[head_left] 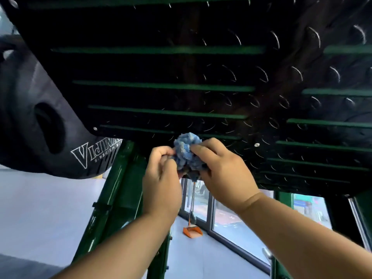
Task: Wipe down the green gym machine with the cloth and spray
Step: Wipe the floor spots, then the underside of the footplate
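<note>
A bunched blue cloth (187, 152) sits between both hands, just below the lower edge of the machine's black diamond-pattern footplate (161, 67) with green strips. My left hand (161, 178) pinches the cloth's left side. My right hand (223, 174) grips its right side with curled fingers. The cloth's top touches or nearly touches the plate's edge. The green frame post (120, 188) runs down below the plate on the left. No spray bottle is in view.
A black weight plate (40, 121) with white lettering hangs at the left. An orange dustpan (192, 231) with a broom stands on the pale floor by the window wall (231, 228). More green frame (362, 214) is at the right.
</note>
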The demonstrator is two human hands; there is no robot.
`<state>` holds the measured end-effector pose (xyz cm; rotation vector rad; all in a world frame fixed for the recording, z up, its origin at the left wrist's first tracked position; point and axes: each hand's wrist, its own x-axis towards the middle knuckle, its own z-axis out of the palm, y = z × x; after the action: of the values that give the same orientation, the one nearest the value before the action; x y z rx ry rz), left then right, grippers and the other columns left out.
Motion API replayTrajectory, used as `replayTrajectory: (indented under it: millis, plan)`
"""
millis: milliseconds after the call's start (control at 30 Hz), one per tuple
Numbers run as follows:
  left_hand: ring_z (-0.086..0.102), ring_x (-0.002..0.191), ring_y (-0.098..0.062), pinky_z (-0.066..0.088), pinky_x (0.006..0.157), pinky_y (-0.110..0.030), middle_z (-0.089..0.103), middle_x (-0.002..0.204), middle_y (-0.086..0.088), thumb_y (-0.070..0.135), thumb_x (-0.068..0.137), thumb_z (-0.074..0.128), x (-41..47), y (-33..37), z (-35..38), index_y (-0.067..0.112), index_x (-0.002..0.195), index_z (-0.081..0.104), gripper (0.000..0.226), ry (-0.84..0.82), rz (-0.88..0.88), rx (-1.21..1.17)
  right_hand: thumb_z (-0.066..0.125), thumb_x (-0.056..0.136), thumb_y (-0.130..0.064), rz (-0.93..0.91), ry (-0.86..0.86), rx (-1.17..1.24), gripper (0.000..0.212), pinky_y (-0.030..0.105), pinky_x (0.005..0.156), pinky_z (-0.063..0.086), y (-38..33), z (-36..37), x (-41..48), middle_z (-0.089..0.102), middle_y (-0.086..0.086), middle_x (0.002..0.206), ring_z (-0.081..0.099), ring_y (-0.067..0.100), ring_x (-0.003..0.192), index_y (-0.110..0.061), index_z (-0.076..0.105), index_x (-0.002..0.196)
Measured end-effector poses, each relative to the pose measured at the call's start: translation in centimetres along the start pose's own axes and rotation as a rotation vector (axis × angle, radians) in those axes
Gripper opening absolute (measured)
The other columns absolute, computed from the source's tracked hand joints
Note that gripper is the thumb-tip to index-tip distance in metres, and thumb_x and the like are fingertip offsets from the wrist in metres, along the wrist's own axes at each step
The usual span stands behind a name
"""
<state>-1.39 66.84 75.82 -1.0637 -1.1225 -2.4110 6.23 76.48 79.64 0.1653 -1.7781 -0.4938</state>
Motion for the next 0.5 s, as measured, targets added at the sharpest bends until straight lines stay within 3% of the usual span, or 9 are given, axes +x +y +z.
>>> replayTrajectory:
  millis: [133, 234, 300, 367, 400, 434, 500]
  plan:
    - [0.061, 0.086, -0.015, 0.051, 0.080, -0.038, 0.063, 0.102, 0.002, 0.011, 0.095, 0.043, 4.1, -2.0, -3.7, 0.025, 0.095, 0.056, 0.019, 0.243, -0.142, 0.109, 0.044, 0.081, -0.013, -0.069, 0.231, -0.115, 0.035, 0.039, 0.047, 0.049, -0.4, -1.6, 2.6, 0.064, 0.013, 0.102, 0.056, 0.035, 0.073, -0.012, 0.076, 0.095]
    - [0.055, 0.105, -0.019, 0.037, 0.089, -0.031, 0.060, 0.118, 0.000, 0.006, 0.091, 0.047, 7.6, -3.7, -4.4, 0.018, 0.123, 0.056, 0.036, 0.133, -0.286, 0.129, 0.046, 0.084, -0.009, -0.154, 0.289, -0.179, 0.032, 0.037, 0.058, 0.046, -1.2, -0.6, 4.5, 0.058, 0.010, 0.112, 0.047, 0.033, 0.087, -0.011, 0.076, 0.093]
    - [0.056, 0.109, -0.023, 0.038, 0.088, -0.032, 0.063, 0.118, -0.003, 0.005, 0.085, 0.048, 9.2, -4.6, -4.1, 0.016, 0.125, 0.057, 0.042, 0.014, -0.334, 0.098, 0.049, 0.084, -0.007, -0.248, 0.198, -0.199, 0.030, 0.039, 0.080, 0.046, -1.3, 2.4, 4.7, 0.059, 0.014, 0.117, 0.044, 0.032, 0.102, -0.005, 0.073, 0.103]
    - [0.061, 0.097, -0.029, 0.041, 0.077, -0.033, 0.068, 0.100, -0.007, 0.010, 0.075, 0.049, 9.3, -4.4, -3.2, 0.017, 0.106, 0.062, 0.034, -0.019, -0.300, 0.107, 0.052, 0.083, -0.009, -0.340, 0.034, -0.230, 0.036, 0.036, 0.104, 0.035, -0.1, 3.9, 3.5, 0.060, 0.017, 0.124, 0.043, 0.035, 0.114, -0.001, 0.069, 0.114]
    - [0.062, 0.088, -0.032, 0.042, 0.071, -0.033, 0.067, 0.092, -0.009, 0.012, 0.072, 0.049, 9.5, -4.5, -3.1, 0.017, 0.097, 0.062, 0.029, 0.005, -0.274, 0.128, 0.052, 0.084, -0.010, -0.395, -0.062, -0.254, 0.038, 0.037, 0.109, 0.033, 0.8, 4.5, 2.6, 0.060, 0.015, 0.128, 0.043, 0.035, 0.119, -0.001, 0.067, 0.117]
    - [0.061, 0.079, -0.032, 0.041, 0.066, -0.031, 0.066, 0.086, -0.011, 0.012, 0.072, 0.048, 9.7, -4.6, -3.4, 0.018, 0.090, 0.061, 0.023, 0.026, -0.246, 0.168, 0.052, 0.087, -0.010, -0.443, -0.152, -0.276, 0.036, 0.040, 0.109, 0.037, 1.5, 5.1, 1.9, 0.060, 0.013, 0.130, 0.045, 0.034, 0.121, -0.003, 0.067, 0.119]
    - [0.054, 0.068, -0.024, 0.034, 0.059, -0.027, 0.062, 0.077, -0.005, 0.005, 0.080, 0.046, 10.4, -5.0, -4.3, 0.020, 0.081, 0.059, 0.019, 0.005, -0.225, 0.216, 0.049, 0.092, -0.010, -0.482, -0.262, -0.280, 0.032, 0.047, 0.094, 0.049, 2.2, 5.5, 1.8, 0.062, 0.010, 0.127, 0.052, 0.032, 0.120, -0.006, 0.068, 0.118]
